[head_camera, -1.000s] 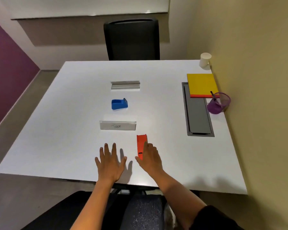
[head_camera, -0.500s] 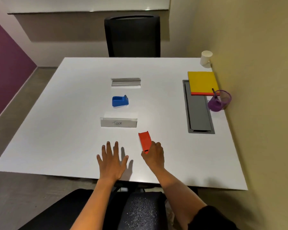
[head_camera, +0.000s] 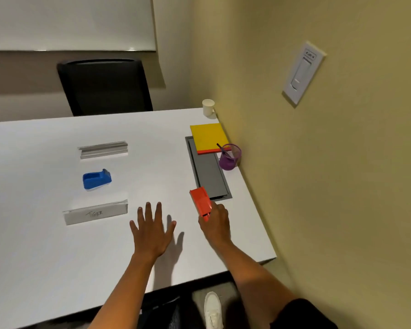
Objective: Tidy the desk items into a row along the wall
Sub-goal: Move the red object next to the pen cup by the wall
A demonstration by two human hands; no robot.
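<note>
Head view shows the right hand (head_camera: 215,222) closed around the near end of the orange stapler (head_camera: 201,203), which sits just beside the grey cable hatch (head_camera: 209,172) on the white desk (head_camera: 45,257), while the left hand (head_camera: 152,230) rests flat, fingers spread.

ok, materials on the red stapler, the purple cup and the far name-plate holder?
Red stapler in the right hand: looks like matte moulded plastic, uniform colour. Purple cup: translucent, likely plastic; the pen inside shows through. Name-plate holder: probably brushed aluminium extrusion, grey with lengthwise ridges.
</note>
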